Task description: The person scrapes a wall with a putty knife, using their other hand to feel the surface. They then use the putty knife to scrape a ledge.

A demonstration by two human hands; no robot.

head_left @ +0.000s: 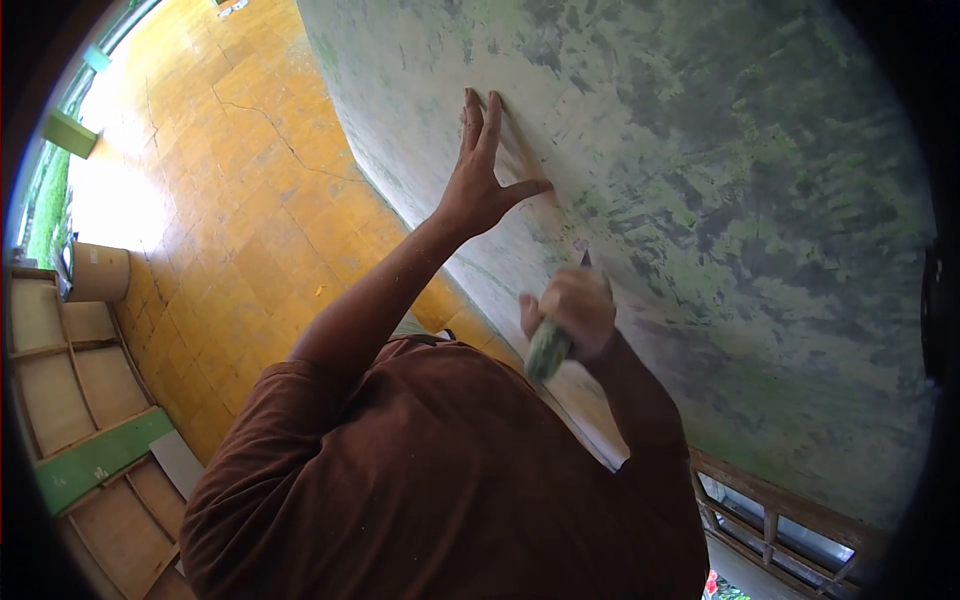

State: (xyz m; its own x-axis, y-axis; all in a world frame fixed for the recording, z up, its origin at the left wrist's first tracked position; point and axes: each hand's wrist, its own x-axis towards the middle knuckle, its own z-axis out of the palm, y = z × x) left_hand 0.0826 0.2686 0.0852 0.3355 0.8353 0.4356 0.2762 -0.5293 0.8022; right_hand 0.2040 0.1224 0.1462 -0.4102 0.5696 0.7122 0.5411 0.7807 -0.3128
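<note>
My left hand (483, 180) is open, fingers spread, against the pale wall (720, 200), which is mottled with grey and green patches. Lower down and to the right, my right hand (578, 308) is closed around a green-handled tool (548, 350). The thick handle sticks out below the fist, and a dark narrow tip shows above it, right at the wall. Motion smears the hand and the handle. Close to that tip is a small chipped spot (581, 244) in the wall's coating.
A yellow tiled floor (230, 200) with cracks runs along the wall's base. At the left stand a brown round container (100, 272) and a wooden panel (95, 350) with a green strip. A wooden-framed window (770, 525) is at lower right.
</note>
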